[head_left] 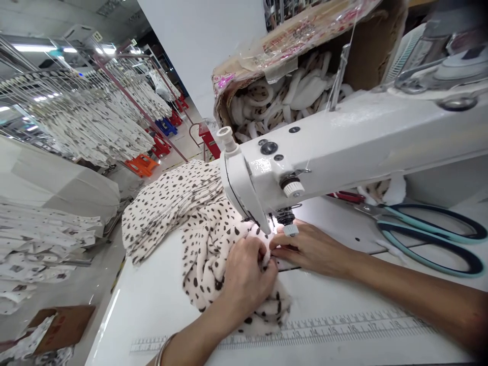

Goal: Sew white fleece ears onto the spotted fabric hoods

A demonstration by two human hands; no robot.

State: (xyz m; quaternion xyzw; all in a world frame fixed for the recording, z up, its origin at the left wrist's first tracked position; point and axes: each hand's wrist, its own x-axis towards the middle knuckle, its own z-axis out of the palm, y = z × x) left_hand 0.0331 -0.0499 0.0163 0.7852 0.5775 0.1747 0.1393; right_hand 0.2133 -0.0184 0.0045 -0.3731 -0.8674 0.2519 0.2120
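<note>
Spotted cloth stack (163, 213) at left on surface (152, 300). Spotted fabric (206, 254) beside it, reaching under sewing machine (335, 147). Left hand (249, 267) curled, pinching fabric edge. Lower knob (291, 231) partly masks right hand (305, 249): fingers bunched there, grip cannot be told. Scissors (438, 243) farther right.

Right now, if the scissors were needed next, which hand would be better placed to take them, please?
Probably the right hand: the scissors lie on its side, while the left hand is farther away, on the spotted fabric.
</note>
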